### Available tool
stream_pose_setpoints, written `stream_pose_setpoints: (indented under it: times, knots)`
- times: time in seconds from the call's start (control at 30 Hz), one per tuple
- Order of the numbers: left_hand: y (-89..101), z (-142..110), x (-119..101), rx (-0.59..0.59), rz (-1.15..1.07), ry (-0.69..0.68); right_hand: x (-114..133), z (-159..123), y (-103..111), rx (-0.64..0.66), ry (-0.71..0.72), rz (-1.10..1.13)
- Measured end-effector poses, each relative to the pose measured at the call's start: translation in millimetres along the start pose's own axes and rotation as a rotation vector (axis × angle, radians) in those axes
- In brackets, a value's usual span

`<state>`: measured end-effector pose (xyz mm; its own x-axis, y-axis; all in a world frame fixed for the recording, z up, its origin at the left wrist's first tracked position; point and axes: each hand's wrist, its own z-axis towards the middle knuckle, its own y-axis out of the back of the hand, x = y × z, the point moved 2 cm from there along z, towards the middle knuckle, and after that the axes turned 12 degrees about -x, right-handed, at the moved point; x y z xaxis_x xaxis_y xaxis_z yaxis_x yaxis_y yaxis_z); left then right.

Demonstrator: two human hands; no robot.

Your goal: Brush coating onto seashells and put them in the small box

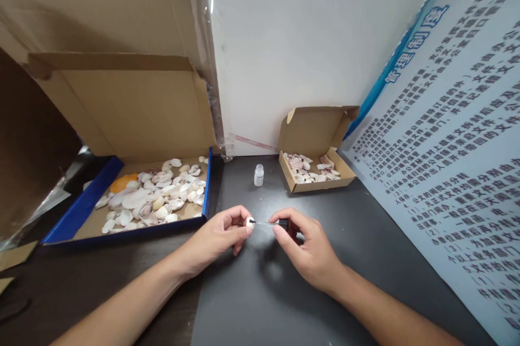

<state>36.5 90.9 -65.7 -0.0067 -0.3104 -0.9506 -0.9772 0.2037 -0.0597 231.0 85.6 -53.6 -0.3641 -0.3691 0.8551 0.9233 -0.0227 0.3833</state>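
The left hand [228,229] pinches a small white shell [249,223], seemingly steadying it for the black-capped brush [268,222] the right hand [307,243] grips

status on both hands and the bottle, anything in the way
Left hand pinching small white piece. Right hand holding black-capped brush, tip at piece. Bottle upright, open, beyond hands. Nothing visibly blocking either hand.

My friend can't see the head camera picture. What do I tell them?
A left hand pinches a small white piece, probably a shell, while the right hand holds a black-handled brush to it. Behind are a bottle and two open boxes of shells.
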Motion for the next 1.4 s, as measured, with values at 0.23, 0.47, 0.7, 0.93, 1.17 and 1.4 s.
stream_pose_setpoints:
  times: [0.23, 0.47, 0.7, 0.93, 1.17, 1.4]
  knots:
    - [0.6, 0.4, 1.6, 0.009, -0.077, 0.023, -0.8, 0.9, 0.7, -0.026, -0.012, -0.002]
    - [0.5, 0.9, 1.2, 0.010, -0.009, 0.018, -1.7, 0.9, 0.3, -0.027, -0.033, -0.021]
    - [0.3, 0.1, -0.6, 0.024, 0.050, -0.007, 0.2, 1.5, 0.6, -0.010, 0.004, -0.023]
    - [0.8, 1.0, -1.2, 0.022, 0.063, -0.010, 1.0, 1.4, 0.2, 0.004, 0.074, -0.009]
    - [-0.8, -1.0, -5.5, 0.020, 0.078, 0.000, 0.2, 1.1, 2.9, -0.046, 0.064, 0.012]
    - [0.7, 0.1, -0.7, 0.028, -0.025, 0.006, -1.1, 1.5, 2.7, -0.064, 0.051, -0.018]
